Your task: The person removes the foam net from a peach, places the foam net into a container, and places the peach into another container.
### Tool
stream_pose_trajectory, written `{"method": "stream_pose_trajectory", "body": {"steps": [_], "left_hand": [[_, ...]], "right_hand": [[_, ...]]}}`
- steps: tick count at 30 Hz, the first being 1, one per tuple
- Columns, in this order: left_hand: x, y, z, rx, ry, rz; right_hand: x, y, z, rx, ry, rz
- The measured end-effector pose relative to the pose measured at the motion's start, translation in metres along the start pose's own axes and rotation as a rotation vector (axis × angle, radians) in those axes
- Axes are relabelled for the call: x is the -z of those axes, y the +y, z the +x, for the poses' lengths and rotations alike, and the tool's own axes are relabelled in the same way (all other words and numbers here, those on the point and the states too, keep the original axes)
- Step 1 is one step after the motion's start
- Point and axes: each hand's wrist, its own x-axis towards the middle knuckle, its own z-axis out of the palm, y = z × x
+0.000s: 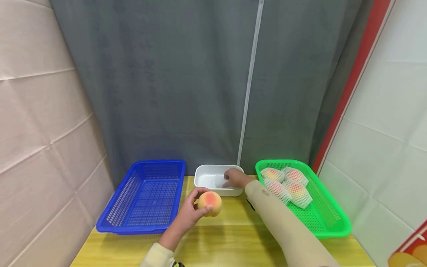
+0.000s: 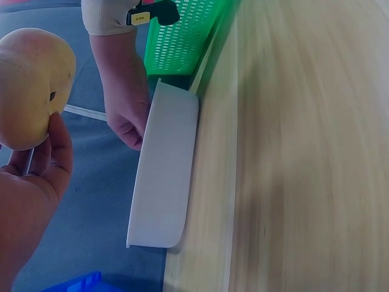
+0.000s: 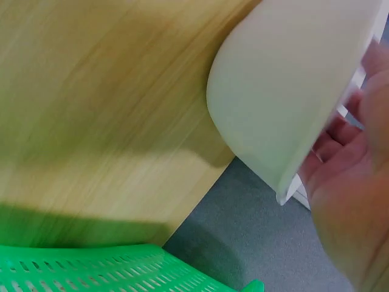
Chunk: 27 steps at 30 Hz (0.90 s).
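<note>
My left hand [image 1: 189,212] holds a bare yellow-and-red peach [image 1: 210,203] between thumb and fingers, above the table in front of a white plastic bin [image 1: 208,169]. In the left wrist view, the peach [image 2: 35,85] shows its stem hollow. My right hand [image 1: 236,178] reaches over the bin's right side with its fingers down inside. A whitish, blurred thing [image 1: 219,182] lies by those fingertips; whether they pinch it is unclear. From the right wrist view, the fingers [image 3: 340,143] are bent behind the bin wall [image 3: 292,79], which hides their tips.
On the left stands a blue plastic basket [image 1: 181,178]. A green basket [image 1: 333,207] at the right holds several peaches in white foam nets [image 1: 297,193]. Both baskets and the bin are on a wooden table [image 1: 227,244], with a grey curtain [image 1: 166,92] behind.
</note>
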Motion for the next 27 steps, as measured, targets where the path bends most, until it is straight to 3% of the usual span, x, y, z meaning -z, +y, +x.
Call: {"method": "stream_pose_trajectory", "body": {"steps": [8, 19, 27], "left_hand": [[0.001, 0.002, 0.000, -0.012, 0.006, 0.008], [0.000, 0.004, 0.000, -0.004, -0.008, 0.012], [0.002, 0.007, 0.000, 0.003, 0.003, 0.024]], "right_hand": [[0.002, 0.000, 0.001, -0.041, -0.083, 0.018], [0.003, -0.008, -0.011, -0.093, -0.102, -0.011], [0.011, -0.019, -0.014, -0.094, -0.031, 0.001]]}}
